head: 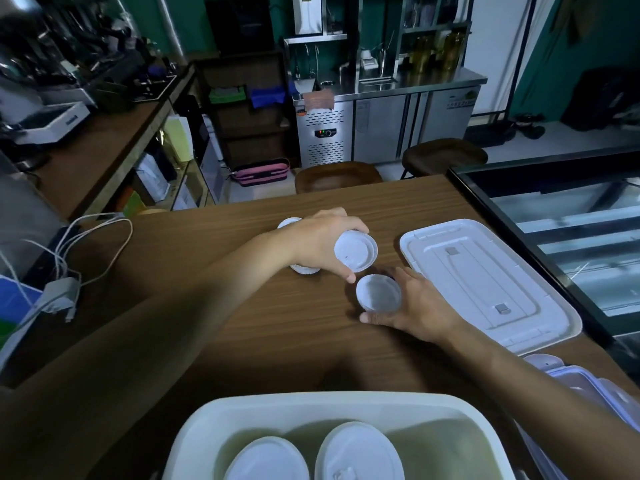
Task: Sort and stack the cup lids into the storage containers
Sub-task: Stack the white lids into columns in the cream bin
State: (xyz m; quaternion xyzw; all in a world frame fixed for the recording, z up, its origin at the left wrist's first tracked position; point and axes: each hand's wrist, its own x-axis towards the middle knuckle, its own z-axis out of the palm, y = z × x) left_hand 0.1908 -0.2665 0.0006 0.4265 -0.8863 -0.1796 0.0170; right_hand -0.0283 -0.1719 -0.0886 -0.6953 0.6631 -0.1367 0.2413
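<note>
White thin plastic, head view: left hand (322,240) pinches a domed lid (356,251) by its rim over the table (277,327); right hand (420,308) curls round an upturned lid (379,294) just beside it. Likely light, flexible and slick, so take them by the rims, not the centres. The storage container (311,401) nearest the person already holds two lids.

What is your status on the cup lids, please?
Left hand grips one lid; right hand grips upturned lid. Two lids in container. Loose lids on table under left hand; nothing blocking.
</note>
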